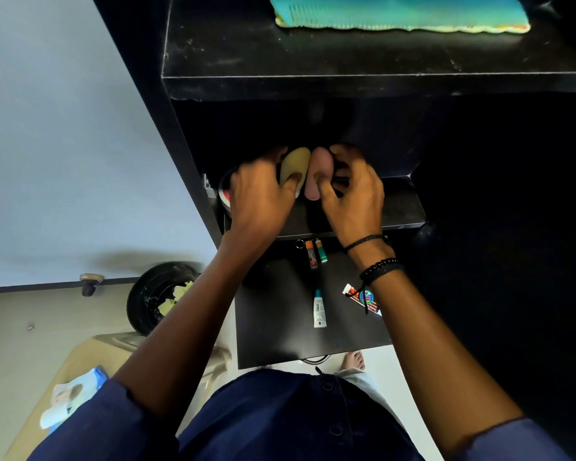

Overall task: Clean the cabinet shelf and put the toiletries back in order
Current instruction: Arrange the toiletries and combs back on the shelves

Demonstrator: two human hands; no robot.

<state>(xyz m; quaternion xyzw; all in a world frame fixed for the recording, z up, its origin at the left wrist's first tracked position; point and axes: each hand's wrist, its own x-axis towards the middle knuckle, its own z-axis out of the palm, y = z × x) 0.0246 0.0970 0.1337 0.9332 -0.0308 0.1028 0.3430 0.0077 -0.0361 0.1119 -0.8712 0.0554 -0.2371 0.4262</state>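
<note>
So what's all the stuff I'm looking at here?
Teal item: one, teal, top shelf.
Yellow oval: one, pale yellow, middle shelf.
Pink oval: one, pink, beside it.
Round tin: one, red-white rim, shelf's left end.
Small sticks: two, orange-capped and green, lower ledge.
White tube: one, teal cap, lower ledge.
Red tube: one, red-white, lower ledge.
Bin: one, black, floor.
Left hand: one, grips yellow oval.
Right hand: one, grips pink oval.

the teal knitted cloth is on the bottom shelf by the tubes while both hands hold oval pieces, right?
No: the head view shows the teal knitted cloth lying on the top black shelf, not the bottom one. The rest stands.
</note>
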